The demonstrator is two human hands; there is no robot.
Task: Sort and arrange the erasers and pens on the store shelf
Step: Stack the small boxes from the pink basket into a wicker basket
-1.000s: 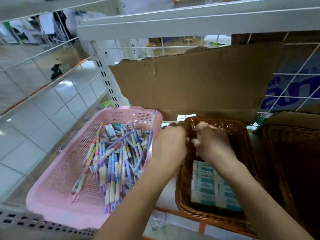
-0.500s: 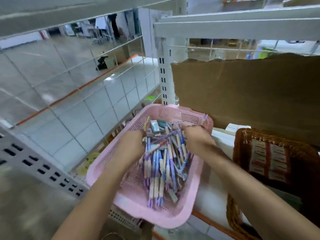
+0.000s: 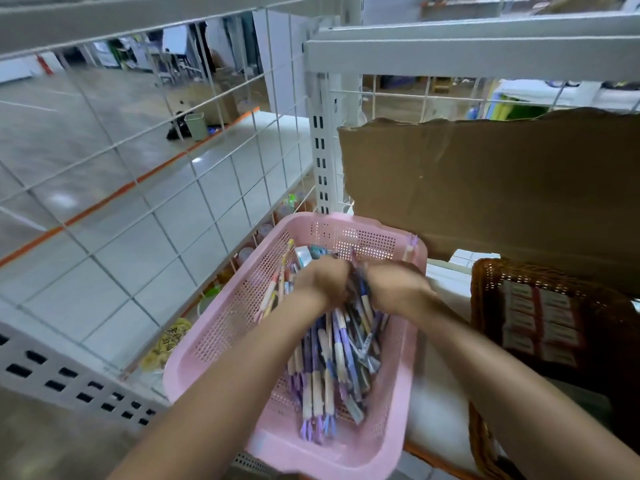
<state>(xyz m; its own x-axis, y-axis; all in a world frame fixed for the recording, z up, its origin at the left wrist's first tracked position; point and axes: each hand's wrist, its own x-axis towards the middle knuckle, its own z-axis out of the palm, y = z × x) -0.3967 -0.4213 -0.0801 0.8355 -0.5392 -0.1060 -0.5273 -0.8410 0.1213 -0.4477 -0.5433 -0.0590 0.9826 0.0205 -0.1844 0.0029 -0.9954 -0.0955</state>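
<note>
A pink perforated basket (image 3: 221,344) sits on the white shelf and holds a heap of purple, blue and beige pens (image 3: 329,368). A few small boxed erasers (image 3: 304,253) lie at its far end. Both hands are inside the basket, close together over the far part of the heap. My left hand (image 3: 320,282) and my right hand (image 3: 394,285) have their fingers curled down into the pens, gathering a bunch between them. The fingertips are hidden and blurred. A brown wicker basket (image 3: 485,271) to the right holds rows of boxed erasers (image 3: 540,323).
A torn cardboard sheet (image 3: 502,188) stands behind the baskets against the wire back panel. A white wire grid (image 3: 145,209) closes the shelf's left side, next to a slotted upright post (image 3: 320,168). The shelf above (image 3: 467,53) hangs low overhead. A bare strip of white shelf (image 3: 436,393) separates the baskets.
A second ago both hands were at the wicker basket's rim. They moved left into the pink basket and have now drawn together over the pens.
</note>
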